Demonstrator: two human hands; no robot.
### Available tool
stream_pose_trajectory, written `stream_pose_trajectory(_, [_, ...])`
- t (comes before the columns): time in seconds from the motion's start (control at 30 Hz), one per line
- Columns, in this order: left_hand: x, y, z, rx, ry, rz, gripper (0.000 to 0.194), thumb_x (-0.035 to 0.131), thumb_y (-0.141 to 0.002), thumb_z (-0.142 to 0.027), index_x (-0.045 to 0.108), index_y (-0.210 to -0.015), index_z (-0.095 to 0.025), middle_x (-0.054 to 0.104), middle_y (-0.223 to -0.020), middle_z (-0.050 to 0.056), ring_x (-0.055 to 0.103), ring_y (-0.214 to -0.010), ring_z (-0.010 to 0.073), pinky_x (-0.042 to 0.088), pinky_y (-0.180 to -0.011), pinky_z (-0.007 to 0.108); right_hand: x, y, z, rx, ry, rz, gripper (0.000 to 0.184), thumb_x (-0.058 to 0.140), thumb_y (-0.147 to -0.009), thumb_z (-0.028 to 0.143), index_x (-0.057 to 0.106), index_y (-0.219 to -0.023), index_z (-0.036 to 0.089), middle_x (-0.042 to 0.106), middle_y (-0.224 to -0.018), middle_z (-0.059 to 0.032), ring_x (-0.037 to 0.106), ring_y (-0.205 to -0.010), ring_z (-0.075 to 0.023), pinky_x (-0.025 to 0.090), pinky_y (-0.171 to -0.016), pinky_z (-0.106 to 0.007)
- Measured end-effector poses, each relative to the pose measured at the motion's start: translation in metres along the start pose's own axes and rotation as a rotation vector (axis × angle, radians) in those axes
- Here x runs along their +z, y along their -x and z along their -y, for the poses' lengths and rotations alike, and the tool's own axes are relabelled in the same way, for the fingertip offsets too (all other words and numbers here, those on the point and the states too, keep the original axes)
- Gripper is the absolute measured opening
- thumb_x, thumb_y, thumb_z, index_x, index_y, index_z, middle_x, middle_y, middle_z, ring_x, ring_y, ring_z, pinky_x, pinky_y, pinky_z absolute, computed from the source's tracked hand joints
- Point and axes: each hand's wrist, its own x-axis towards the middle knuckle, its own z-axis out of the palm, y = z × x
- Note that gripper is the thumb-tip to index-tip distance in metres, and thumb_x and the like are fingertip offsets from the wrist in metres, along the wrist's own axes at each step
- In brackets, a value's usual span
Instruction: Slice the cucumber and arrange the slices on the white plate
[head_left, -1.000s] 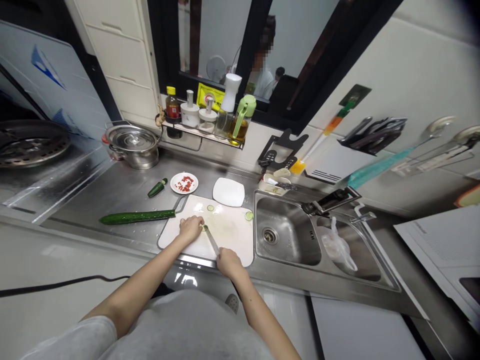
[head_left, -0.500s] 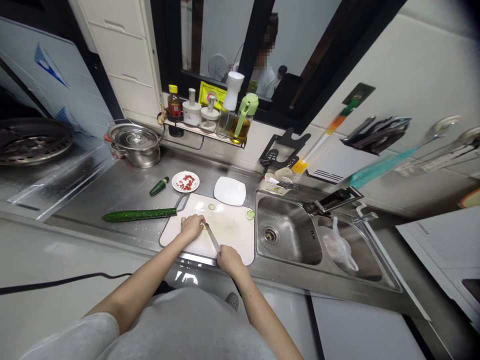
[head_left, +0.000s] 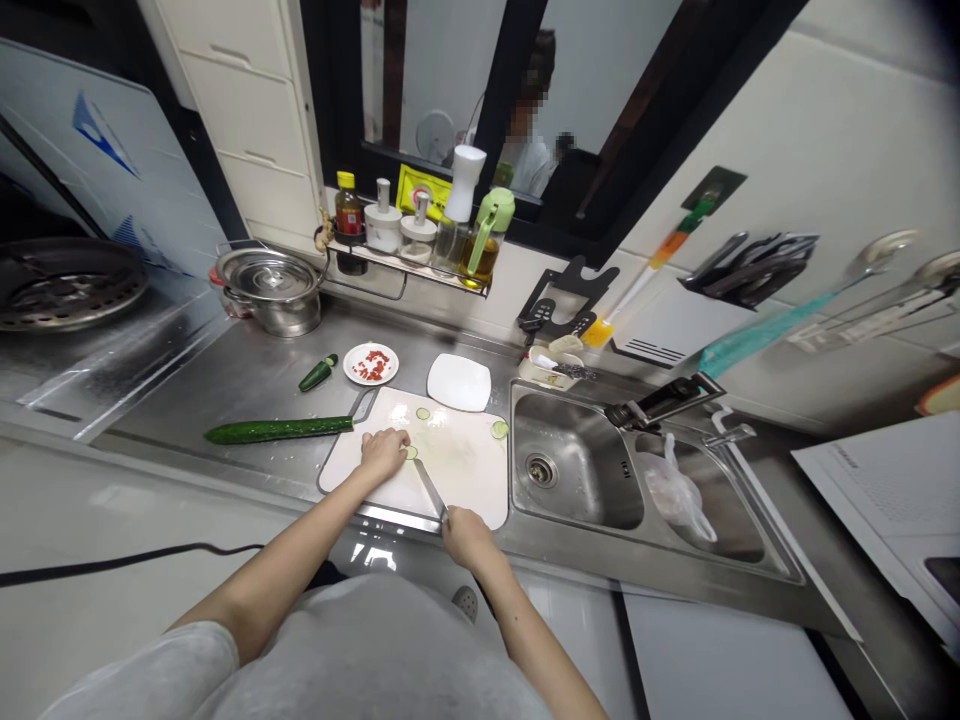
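Note:
On the white cutting board (head_left: 469, 480), my left hand (head_left: 384, 455) rests palm down with bent fingers pressed on a cucumber slice (head_left: 411, 453) whose pale edge shows beside the fingertips. A knife (head_left: 430, 487) is gripped by its handle in my right hand (head_left: 466, 538). Its blade tip points at that slice, with a small gap between them. Another thin cucumber slice (head_left: 423, 414) lies near the board's far edge, and a few cucumber slices (head_left: 499, 429) sit at its far right corner. A long cucumber (head_left: 277, 431) reaches the board's left edge.
Behind the board stand a small plate of chopped red pieces (head_left: 371, 364) and a white dish (head_left: 459, 382). Short cucumber pieces (head_left: 316, 374) lie to their left. A sink (head_left: 577, 460) adjoins on the right. A lidded pot (head_left: 274, 290) stands back left, beside a seasoning rack (head_left: 409, 262).
My right hand has drawn the knife back to the right and slightly nearer me, away from the left fingertips. The slice beside them shows more now. The left hand stays put.

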Motion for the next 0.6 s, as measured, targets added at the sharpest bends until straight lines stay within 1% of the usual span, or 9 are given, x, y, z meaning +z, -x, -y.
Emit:
stream_pose_trajectory(0.17, [-0.001, 0.002, -0.005, 0.001, -0.024, -0.030, 0.025, 0.050, -0.083, -0.028, 0.063, -0.103, -0.022, 0.066, -0.112, 0.010, 0.057, -0.107, 0.0289, 0.031, -0.091, 0.044, 0.000, 0.003, -0.009, -0.035, -0.074, -0.027, 0.029, 0.044, -0.088, 0.020, 0.067, -0.104, 0.013, 0.070, -0.103, -0.0170, 0.065, -0.099, -0.0254, 0.041, -0.073, -0.028])
stream_pose_trajectory(0.27, [-0.002, 0.003, -0.008, -0.010, -0.028, -0.032, 0.020, 0.050, -0.083, -0.025, 0.063, -0.098, -0.022, 0.066, -0.112, 0.010, 0.057, -0.108, 0.0283, 0.030, -0.091, 0.043, 0.001, 0.003, -0.017, -0.041, -0.136, -0.062, 0.027, 0.045, -0.088, 0.022, 0.067, -0.100, 0.013, 0.071, -0.098, -0.0143, 0.064, -0.095, -0.0223, 0.039, -0.072, -0.026])
stream_pose_trajectory(0.37, [-0.003, 0.003, -0.010, -0.006, -0.003, -0.039, 0.016, 0.051, -0.082, -0.019, 0.063, -0.092, -0.021, 0.067, -0.110, 0.009, 0.057, -0.106, 0.0266, 0.031, -0.090, 0.042, 0.004, 0.003, -0.029, -0.015, -0.207, -0.087, 0.026, 0.043, -0.090, 0.023, 0.066, -0.100, 0.014, 0.070, -0.090, -0.0102, 0.063, -0.088, -0.0191, 0.038, -0.071, -0.024])
stream_pose_trajectory(0.47, [-0.004, 0.005, -0.014, 0.002, 0.020, -0.044, 0.017, 0.047, -0.083, -0.015, 0.061, -0.087, -0.021, 0.070, -0.101, 0.006, 0.059, -0.100, 0.0239, 0.030, -0.089, 0.040, 0.007, 0.002, -0.042, 0.024, -0.259, -0.102, 0.026, 0.044, -0.091, 0.025, 0.064, -0.102, 0.014, 0.069, -0.083, -0.0072, 0.062, -0.082, -0.0178, 0.039, -0.070, -0.024])
stream_pose_trajectory(0.6, [-0.005, 0.010, -0.019, 0.010, 0.036, -0.054, 0.019, 0.043, -0.086, -0.015, 0.061, -0.086, -0.022, 0.072, -0.095, 0.005, 0.061, -0.096, 0.0223, 0.030, -0.087, 0.039, 0.009, 0.002, -0.052, 0.055, -0.299, -0.101, 0.025, 0.044, -0.091, 0.026, 0.063, -0.102, 0.014, 0.067, -0.079, -0.0053, 0.061, -0.078, -0.0165, 0.039, -0.069, -0.023])
